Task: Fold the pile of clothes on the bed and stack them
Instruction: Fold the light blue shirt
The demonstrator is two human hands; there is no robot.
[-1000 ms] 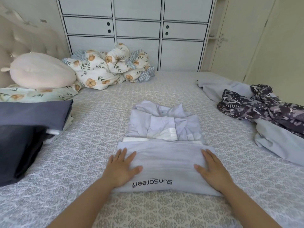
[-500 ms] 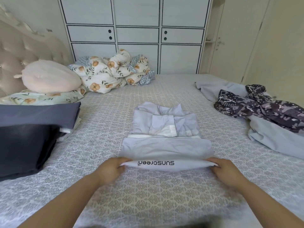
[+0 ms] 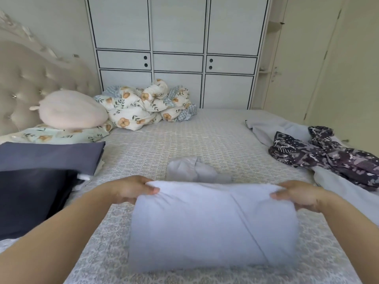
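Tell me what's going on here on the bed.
A person is folding laundry. The left hand and right hand each grip a top corner of a pale blue garment, lifting it off the bed. Folded dark clothes are stacked at left; an unfolded pile waits at right.

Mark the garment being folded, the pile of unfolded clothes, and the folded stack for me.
light blue garment (image 3: 213, 226), head view, middle of its front panel.
unfolded clothes (image 3: 328, 154), head view, on the dark patterned piece.
folded stack (image 3: 49, 154), head view, on the grey top layer.
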